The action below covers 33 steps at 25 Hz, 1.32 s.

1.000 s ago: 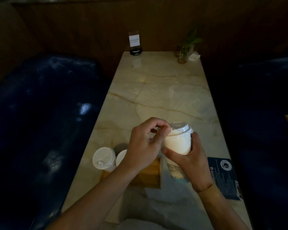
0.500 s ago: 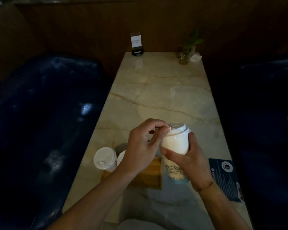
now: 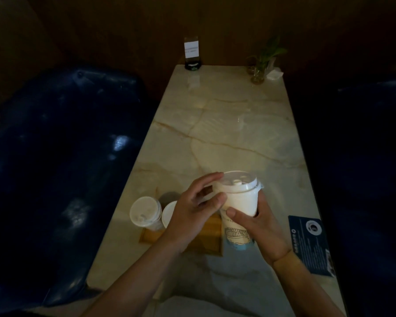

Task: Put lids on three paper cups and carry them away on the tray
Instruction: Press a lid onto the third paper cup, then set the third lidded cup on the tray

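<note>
Marble-patterned surface point(image 3: 226, 133), dim light. White paper cup point(image 3: 239, 209), blue print near its base, stands near-upright, long axis vertical, translucent lid point(image 3: 238, 181) on top. Right hand point(image 3: 258, 227) wraps its wall; left hand point(image 3: 192, 216) loosely spread, fingertips at the lid rim. Two lidded cups point(image 3: 144, 213) stand on wooden tray point(image 3: 206, 239), left

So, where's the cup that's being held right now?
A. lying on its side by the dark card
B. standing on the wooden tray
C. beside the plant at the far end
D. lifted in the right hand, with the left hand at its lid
D: the right hand grips the cup off the table, and the left hand touches its lid.
</note>
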### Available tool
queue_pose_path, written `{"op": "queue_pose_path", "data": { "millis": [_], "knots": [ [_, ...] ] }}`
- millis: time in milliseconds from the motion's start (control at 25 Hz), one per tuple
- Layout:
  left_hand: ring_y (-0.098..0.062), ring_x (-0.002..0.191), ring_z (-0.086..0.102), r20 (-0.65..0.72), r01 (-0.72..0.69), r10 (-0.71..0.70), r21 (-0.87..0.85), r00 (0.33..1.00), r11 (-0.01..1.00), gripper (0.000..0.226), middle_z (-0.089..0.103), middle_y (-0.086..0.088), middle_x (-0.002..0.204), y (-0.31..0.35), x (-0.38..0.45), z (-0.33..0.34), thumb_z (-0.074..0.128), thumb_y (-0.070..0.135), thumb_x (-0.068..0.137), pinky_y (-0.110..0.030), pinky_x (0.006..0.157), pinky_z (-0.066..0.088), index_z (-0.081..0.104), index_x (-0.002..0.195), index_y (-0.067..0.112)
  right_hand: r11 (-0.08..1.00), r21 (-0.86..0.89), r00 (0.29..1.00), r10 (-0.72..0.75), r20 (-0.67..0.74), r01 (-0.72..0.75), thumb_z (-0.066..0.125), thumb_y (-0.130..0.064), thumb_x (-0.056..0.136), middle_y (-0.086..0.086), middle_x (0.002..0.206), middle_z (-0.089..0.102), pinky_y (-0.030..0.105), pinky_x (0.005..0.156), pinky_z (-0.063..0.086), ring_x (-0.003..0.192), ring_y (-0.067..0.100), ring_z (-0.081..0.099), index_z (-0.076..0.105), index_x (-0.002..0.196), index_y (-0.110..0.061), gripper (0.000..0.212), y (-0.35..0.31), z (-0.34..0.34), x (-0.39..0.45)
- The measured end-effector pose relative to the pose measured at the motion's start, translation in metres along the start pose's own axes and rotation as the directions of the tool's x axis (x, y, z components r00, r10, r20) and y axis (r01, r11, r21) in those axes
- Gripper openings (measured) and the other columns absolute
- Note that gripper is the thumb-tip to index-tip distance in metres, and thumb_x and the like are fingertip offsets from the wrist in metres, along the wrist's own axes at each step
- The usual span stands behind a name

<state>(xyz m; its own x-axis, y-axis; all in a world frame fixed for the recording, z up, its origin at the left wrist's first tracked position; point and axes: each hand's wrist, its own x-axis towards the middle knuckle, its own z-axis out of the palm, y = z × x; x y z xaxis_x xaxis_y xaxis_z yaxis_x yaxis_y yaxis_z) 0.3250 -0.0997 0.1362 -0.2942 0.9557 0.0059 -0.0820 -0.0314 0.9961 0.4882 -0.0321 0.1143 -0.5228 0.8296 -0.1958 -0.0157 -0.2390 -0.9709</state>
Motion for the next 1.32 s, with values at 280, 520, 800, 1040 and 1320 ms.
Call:
{"op": "queue_pose_path", "data": {
  "millis": [280,520,800,1040,1320],
  "knots": [
    [-0.009,0.117,0.065,-0.067,0.164,-0.168,-0.061,0.984,0.985,0.054,0.068,0.001,0.129,-0.029,-0.019,0.004,0.077,0.019,0.082,-0.019,0.088,0.054,0.055,0.131,0.024,0.996,-0.067,0.996,0.062,0.071,-0.057,0.081,-0.013,0.069,0.008,0.127,0.067,0.025,0.081,0.059,0.113,0.02,0.067,0.045,0.142,-0.016,0.081,0.029,-0.008,0.0],
    [-0.005,0.124,0.06,-0.001,0.229,-0.229,-0.047,0.973,0.972,0.053,0.068,0.01,0.129,-0.057,-0.029,0.0,0.067,0.0,0.091,-0.014,0.093,0.05,0.051,0.137,0.019,0.967,-0.238,0.994,0.1,0.036,-0.089,0.088,-0.014,0.068,-0.013,0.124,0.066,0.016,0.082,0.056,0.105,-0.008,0.063,0.049,0.138,-0.025,0.081,0.053,-0.018,0.0],
    [-0.007,0.134,0.052,0.003,0.305,-0.305,-0.008,0.952,0.952,0.06,0.06,0.007,0.14,-0.094,-0.041,0.004,0.066,0.0,0.09,-0.019,0.1,0.048,0.045,0.142,0.021,0.953,-0.3,0.999,0.052,0.015,-0.045,0.091,-0.001,0.063,-0.002,0.123,0.07,0.02,0.092,0.053,0.111,0.007,0.067,0.056,0.132,-0.017,0.08,0.083,-0.029,0.006],
    [0.006,0.134,0.047,-0.013,0.364,-0.365,0.071,0.931,0.928,0.065,0.045,0.007,0.151,-0.115,-0.049,0.005,0.065,0.003,0.094,-0.01,0.094,0.048,0.038,0.147,0.027,0.903,-0.43,1.0,-0.009,-0.002,0.007,0.092,0.004,0.058,-0.004,0.123,0.061,0.016,0.101,0.045,0.113,0.0,0.059,0.051,0.125,-0.026,0.084,0.113,-0.03,0.011],
    [0.001,0.143,0.038,-0.087,0.398,-0.389,0.255,0.917,0.881,0.077,0.039,0.038,0.146,-0.146,-0.074,-0.002,0.071,0.043,0.081,-0.041,0.117,0.039,0.026,0.139,0.066,0.88,-0.474,0.999,0.005,-0.047,-0.027,0.096,-0.009,0.057,-0.027,0.12,0.054,-0.007,0.089,0.037,0.106,-0.024,0.052,0.045,0.125,-0.041,0.091,0.141,-0.014,0.012]
  ]
}}
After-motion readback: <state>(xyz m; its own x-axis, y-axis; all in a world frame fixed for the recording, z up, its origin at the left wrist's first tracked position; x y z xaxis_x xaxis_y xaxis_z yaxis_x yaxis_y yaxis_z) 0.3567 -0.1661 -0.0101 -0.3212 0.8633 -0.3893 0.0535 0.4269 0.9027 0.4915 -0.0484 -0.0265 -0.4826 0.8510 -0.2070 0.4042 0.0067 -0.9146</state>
